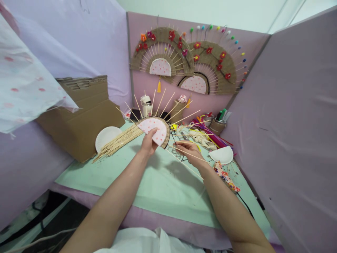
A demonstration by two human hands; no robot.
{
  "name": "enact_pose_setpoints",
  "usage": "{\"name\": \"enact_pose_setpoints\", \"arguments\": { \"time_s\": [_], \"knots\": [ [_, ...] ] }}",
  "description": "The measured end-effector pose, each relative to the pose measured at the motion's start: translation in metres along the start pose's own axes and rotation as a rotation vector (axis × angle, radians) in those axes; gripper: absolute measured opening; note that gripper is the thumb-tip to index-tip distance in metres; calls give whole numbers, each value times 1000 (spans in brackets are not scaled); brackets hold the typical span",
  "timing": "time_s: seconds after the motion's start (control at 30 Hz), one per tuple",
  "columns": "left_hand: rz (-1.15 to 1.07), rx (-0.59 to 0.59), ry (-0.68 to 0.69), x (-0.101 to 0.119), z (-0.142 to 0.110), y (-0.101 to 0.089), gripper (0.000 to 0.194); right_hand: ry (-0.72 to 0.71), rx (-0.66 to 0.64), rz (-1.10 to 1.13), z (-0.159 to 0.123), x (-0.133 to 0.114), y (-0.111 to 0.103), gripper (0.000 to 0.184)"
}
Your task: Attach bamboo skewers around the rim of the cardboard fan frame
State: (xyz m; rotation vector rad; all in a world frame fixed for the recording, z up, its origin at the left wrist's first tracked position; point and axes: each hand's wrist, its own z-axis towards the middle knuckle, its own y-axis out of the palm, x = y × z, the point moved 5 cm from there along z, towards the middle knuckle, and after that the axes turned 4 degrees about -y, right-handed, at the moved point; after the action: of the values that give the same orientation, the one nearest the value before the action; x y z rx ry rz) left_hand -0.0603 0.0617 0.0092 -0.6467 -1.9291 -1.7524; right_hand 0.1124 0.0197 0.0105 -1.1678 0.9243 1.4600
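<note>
My left hand (150, 142) grips a half-round fan base (155, 128) by its straight lower edge, thumb over the front. White cloth with pink dots covers it, and a brown rim runs round the curve. Thin wooden skewers (168, 102) stick out from the rim like rays. At its right side my right hand (188, 150) is closed in a pinch on a thin black cord (172, 134), among the lowest skewers. More of the cord lies tangled on the table below; the exact grip is partly hidden.
Loose skewers (123, 140) lie left on the green tabletop (152, 186), by a paper plate (106, 135) and cardboard (81, 119). Right are a cut plate (222, 155), a flower-patterned item (226, 177), coloured pipe cleaners (204, 128) and a pen cup (218, 125). Finished fans (163, 38) hang behind.
</note>
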Motion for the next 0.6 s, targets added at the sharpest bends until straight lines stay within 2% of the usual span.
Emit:
{"name": "enact_pose_setpoints", "arguments": {
  "time_s": [0.13,0.33,0.6],
  "knots": [
    [-12,-18,15,3,1,0,26,0,-7,-24,2,-2,-7,32],
    [-4,7,39,6,1,-1,24,43,151,66,1,-5,-35,31],
    [23,6,75,11,-2,0,21,31,175,106,-11,-15,-69,26]
  ]
}}
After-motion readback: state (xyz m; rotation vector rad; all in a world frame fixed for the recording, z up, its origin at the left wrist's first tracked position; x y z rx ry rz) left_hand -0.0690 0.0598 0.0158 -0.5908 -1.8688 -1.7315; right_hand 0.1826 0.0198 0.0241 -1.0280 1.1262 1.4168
